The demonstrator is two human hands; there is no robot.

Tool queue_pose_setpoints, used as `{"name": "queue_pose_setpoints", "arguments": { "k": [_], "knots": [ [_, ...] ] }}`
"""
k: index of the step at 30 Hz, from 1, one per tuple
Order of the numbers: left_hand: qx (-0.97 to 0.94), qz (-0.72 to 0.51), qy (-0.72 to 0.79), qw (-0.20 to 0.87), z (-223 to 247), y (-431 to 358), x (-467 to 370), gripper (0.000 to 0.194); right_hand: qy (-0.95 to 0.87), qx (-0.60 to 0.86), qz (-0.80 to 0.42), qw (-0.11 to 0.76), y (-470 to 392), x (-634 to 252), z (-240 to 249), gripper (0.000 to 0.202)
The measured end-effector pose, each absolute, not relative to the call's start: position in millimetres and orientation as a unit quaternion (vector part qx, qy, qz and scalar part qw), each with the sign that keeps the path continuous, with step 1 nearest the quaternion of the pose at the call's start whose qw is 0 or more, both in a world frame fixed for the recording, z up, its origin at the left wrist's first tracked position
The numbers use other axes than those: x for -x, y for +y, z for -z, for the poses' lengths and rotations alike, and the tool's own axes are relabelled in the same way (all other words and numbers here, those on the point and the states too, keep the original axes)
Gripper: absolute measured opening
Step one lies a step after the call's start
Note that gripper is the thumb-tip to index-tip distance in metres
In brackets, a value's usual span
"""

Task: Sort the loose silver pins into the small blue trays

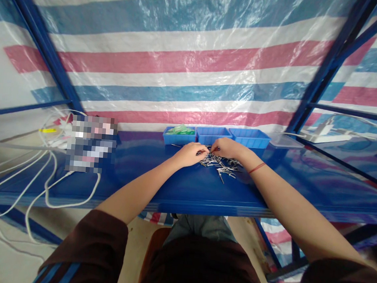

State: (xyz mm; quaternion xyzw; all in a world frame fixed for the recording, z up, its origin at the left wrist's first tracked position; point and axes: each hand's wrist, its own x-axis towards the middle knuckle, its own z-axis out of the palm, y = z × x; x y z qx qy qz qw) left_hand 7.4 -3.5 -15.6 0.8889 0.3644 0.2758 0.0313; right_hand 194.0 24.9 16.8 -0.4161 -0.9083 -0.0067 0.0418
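Left hand: We see our left hand point(192, 154) at the near left edge of the pile, fingers curled in toward the thumb; we cannot tell how far they are open or whether they grip a pin.
Right hand: Our right hand point(222, 148) is just beside it, palm down, fingers bent over the far side of the pile; its hold is also too small for us to make out.
Wristband: We wear a thin red band point(257, 168) on the right wrist.
Metal pins: Slim silvery pins point(220, 163) lie loosely heaped at many angles, beneath and beside our hands.
Worktop: The pile rests on our glossy blue worktop point(184, 189).
Bins: Beyond our hands stand three blue bins in a row; the left bin point(171, 138) holds green items point(181, 130).
Right side: We find a clear flat plastic piece point(285, 141) beside the right bin point(251, 142), and farther off a white power strip point(329, 135).
Left side: White cables point(51, 182) loop near a pixelated patch.
Backdrop: A striped plastic sheet point(188, 71) hangs behind.
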Motion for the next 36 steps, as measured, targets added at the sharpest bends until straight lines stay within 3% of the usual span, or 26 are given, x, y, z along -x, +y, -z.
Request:
{"name": "queue_pose_setpoints", "arguments": {
  "k": [6, 11, 20, 25, 36],
  "knots": [
    [-0.887, -0.272, 0.373, 0.028, 15.0, -3.6, -7.2, 0.020, -0.923, 0.377, 0.054, 0.047, 22.0, -194.5, -17.0, 0.017],
    [-0.864, -0.299, 0.403, 0.035, 14.5, -4.9, -7.5, 0.026, -0.923, 0.360, 0.045, 0.128, 14.8, -198.4, -21.7, 0.018],
    [-0.854, -0.326, 0.402, 0.056, 10.4, -7.7, -8.5, 0.030, -0.898, 0.310, -0.122, 0.289, 6.0, -190.7, -23.4, 0.017],
    [-0.827, -0.378, 0.402, 0.110, 12.2, -7.0, -11.4, 0.025, -0.835, 0.328, -0.224, 0.379, 6.4, -183.5, -20.8, 0.027],
    [-0.813, -0.387, 0.417, 0.125, 11.9, -9.1, -13.7, 0.026, -0.848, 0.348, -0.165, 0.364, -1.5, -180.0, -22.4, 0.023]
  ]
}}
